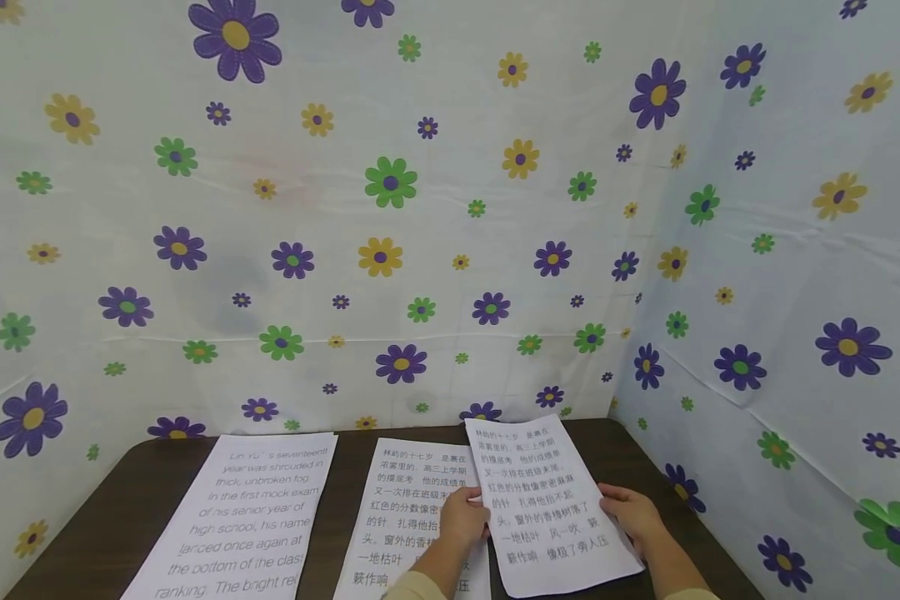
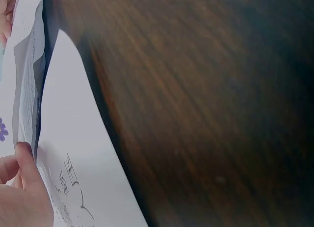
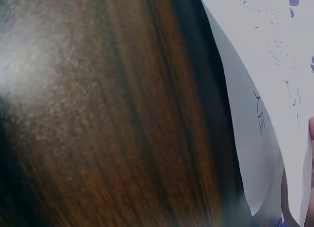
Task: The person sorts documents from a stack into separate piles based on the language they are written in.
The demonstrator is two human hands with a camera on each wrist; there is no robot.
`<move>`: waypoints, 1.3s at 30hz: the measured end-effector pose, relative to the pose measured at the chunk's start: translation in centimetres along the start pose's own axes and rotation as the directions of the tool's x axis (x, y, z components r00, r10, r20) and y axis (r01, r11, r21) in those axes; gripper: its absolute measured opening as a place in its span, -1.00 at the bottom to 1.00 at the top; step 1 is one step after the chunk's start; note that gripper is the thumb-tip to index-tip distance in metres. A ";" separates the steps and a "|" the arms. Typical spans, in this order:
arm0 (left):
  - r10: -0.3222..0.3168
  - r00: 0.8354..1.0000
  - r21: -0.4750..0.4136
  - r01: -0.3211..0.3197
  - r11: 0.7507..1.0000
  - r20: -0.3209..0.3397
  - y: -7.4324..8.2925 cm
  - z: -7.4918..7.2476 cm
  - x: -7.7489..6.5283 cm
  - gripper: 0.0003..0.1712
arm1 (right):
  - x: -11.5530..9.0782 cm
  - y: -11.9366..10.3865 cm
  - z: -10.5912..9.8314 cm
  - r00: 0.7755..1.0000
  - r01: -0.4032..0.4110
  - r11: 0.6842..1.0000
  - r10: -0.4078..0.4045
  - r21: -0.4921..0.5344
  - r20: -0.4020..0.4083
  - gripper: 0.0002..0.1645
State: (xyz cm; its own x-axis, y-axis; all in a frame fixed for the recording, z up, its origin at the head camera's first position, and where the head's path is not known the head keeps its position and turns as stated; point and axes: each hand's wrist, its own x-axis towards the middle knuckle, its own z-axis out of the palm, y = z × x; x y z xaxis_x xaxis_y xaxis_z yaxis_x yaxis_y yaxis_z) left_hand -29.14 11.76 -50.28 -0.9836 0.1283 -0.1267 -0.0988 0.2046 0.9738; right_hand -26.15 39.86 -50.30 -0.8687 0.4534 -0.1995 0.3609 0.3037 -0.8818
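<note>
A few sheets of paper printed with Chinese text are held up, tilted, over the right part of the table. My left hand pinches their left edge, and my right hand grips the right edge with the thumb in front. In the left wrist view, the left fingers close on the edge of the sheets, whose layers stand slightly apart. The right wrist view shows the lower corners of the sheets curling apart, with the right hand mostly hidden behind them. Under my left forearm lies another Chinese-printed stack.
At the left of the dark wooden table lies a stack of English-printed paper. A white curtain with purple, green and yellow flowers rises behind the table and along its right side.
</note>
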 end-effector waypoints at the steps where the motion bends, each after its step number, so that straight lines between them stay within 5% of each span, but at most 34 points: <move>1: -0.001 1.000 0.001 0.001 1.000 -0.004 0.0 0.0 0.0 -0.51 | 0.1 0.0 0.1 1.000 -0.001 1.000 0.001 -0.009 0.003 -0.46; 13: -0.058 0.998 -0.006 0.058 0.998 0.001 -0.3 -0.5 0.1 -0.47 | 0.9 0.3 0.8 1.000 -0.009 0.998 0.010 -0.064 0.015 -0.47; 24: -0.047 0.999 -0.027 0.047 0.999 -0.026 0.3 0.1 -0.7 -0.47 | 1.3 0.2 0.9 1.000 0.024 0.997 -0.024 -0.077 0.000 -0.46; 31: -0.062 0.995 -0.018 0.064 0.998 0.079 1.3 0.3 -1.5 -0.48 | 1.0 -0.2 0.6 0.999 0.037 0.990 -0.041 -0.133 -0.027 -0.47; 39: -0.051 0.993 0.015 0.049 0.999 0.108 1.4 0.2 -1.7 -0.40 | 1.3 -0.7 1.0 0.996 0.088 0.971 -0.087 -0.222 0.016 -0.34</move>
State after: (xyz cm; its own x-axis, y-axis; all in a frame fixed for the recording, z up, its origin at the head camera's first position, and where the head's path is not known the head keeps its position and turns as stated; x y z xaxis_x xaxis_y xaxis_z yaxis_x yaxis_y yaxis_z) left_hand -27.56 12.06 -48.72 -0.9552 0.2222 -0.1957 -0.1449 0.2255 0.9634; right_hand -27.91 39.40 -50.42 -0.9021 0.4118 -0.1293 0.3495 0.5212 -0.7786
